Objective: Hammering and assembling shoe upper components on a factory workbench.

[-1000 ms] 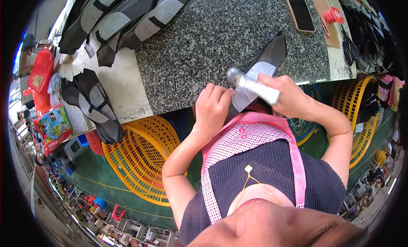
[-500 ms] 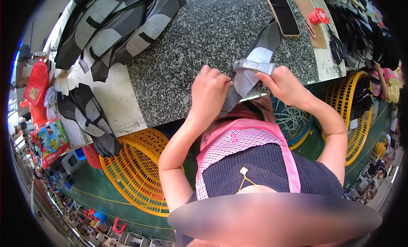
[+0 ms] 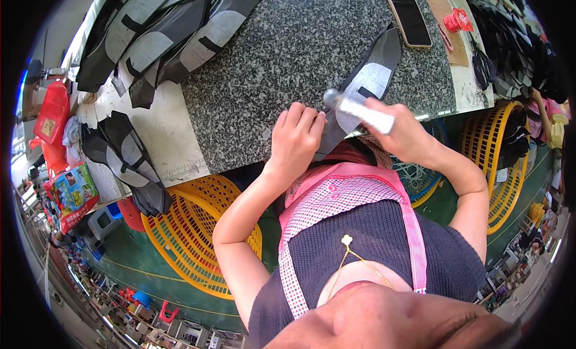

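On the speckled stone slab [image 3: 258, 73] lies a flat dark-grey shoe-upper piece [image 3: 384, 49] with a pale grey patch and a short black strip. Its near end reaches over the slab's front edge. My right hand [image 3: 403, 130] grips a metal hammer [image 3: 363, 112]; the hammer's rounded head is over the left side of the pale patch, and whether it touches is unclear. At the piece's left edge, my left hand [image 3: 296, 135] is closed with fingertips against the material. What those fingers pinch is mostly hidden.
Stacked similar pieces [image 3: 168, 40] lie at the far left, a smaller pile [image 3: 129, 160] nearer. A phone [image 3: 409, 16], red cup [image 3: 458, 20] and black scissors [image 3: 482, 70] lie at the right. Yellow baskets [image 3: 180, 253] stand below the table. Another person's arm [image 3: 542, 112] shows at far right.
My right hand has turned the hammer and brought it slightly lower, so its handle slants toward me. My left hand has shifted slightly nearer me and stays at the piece's edge.
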